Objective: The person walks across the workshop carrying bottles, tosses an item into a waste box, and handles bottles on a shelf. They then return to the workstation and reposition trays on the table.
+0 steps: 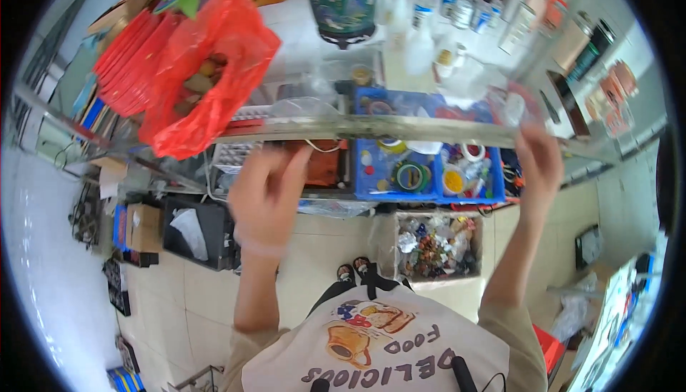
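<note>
Both hands are raised to the front edge of the glass shelf [371, 127] — the left hand [266, 195] blurred just under it, fingers loosely spread and holding nothing I can make out, the right hand [539, 163] curled against the edge, its grip unclear. The red plastic bag [204, 70] sags over that edge to the left; in my judgement a jolt to the shelf could tip it off, or topple the bottles [457, 10] behind.

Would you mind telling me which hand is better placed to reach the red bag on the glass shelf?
The left hand: it is raised near the shelf's edge just beside the red bag; the right hand is far off.
</note>
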A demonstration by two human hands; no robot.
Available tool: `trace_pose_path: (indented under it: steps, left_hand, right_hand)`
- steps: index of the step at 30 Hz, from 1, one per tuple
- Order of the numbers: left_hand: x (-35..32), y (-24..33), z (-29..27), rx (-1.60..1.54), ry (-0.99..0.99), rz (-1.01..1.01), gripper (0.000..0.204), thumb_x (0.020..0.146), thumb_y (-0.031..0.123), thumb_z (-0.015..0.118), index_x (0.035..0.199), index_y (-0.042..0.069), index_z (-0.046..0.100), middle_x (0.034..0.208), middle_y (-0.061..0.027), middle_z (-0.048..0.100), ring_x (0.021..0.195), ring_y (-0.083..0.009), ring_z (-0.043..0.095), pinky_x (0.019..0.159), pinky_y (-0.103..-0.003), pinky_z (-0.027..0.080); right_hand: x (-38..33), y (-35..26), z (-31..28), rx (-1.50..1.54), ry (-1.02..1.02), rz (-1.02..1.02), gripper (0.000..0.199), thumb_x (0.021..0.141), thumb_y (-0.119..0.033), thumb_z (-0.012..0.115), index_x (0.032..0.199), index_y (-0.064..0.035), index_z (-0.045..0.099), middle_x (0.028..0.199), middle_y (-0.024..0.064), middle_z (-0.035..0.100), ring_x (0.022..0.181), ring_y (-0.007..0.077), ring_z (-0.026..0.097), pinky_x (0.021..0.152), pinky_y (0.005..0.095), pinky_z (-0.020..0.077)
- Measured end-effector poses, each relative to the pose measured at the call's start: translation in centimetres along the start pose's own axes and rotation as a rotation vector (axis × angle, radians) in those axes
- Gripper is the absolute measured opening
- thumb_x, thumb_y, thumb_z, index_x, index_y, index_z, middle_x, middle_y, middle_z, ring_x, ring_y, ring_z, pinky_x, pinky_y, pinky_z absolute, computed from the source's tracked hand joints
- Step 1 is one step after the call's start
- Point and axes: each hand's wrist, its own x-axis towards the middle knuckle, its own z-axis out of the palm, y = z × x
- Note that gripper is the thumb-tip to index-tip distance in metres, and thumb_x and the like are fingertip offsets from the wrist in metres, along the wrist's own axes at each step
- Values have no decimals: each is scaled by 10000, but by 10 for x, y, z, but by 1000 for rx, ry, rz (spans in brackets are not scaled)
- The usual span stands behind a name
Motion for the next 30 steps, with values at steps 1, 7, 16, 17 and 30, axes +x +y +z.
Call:
trace_pose_path:
  steps: [1,7,16,17,30]
  left_hand:
    - [-34,-19,-26,-17,13,-144,239,792,103,623,626,17,474,513,-26,379,457,-96,325,430,-245,265]
    - [-254,-186,-99,468,-427,-808,335,835,308,526,702,2,559,684,-179,583,614,-325,562,556,-394,414]
    - [-369,-381,-12,147,-1117,-680,221,747,240,575,785,32,639,708,-115,623,646,-166,575,579,-316,442]
    - [-351,-371,13,186,-1240,-552,221,739,239,578,797,35,639,713,-115,622,650,-167,573,585,-312,442]
    - [-424,-398,208,419,-1921,272,264,779,239,555,716,-16,568,661,-114,600,578,-210,571,527,-331,449]
  right_hand:
    - [-36,8,-6,62,5,60,96,791,-5,563,886,10,557,848,45,562,740,88,500,685,219,412]
    - [-237,98,21,310,-237,1014,75,776,-18,509,777,-43,579,649,6,544,567,78,479,495,216,368]
    - [-577,221,-69,-5,377,1665,265,759,-210,574,628,15,525,516,111,522,426,185,522,361,312,415]
    - [-565,170,-69,-229,178,1653,303,771,-259,574,624,4,539,525,127,531,408,198,511,397,341,436]
    - [-834,-46,30,-309,843,1816,246,643,-233,707,691,-12,611,643,118,619,561,215,599,527,335,482]
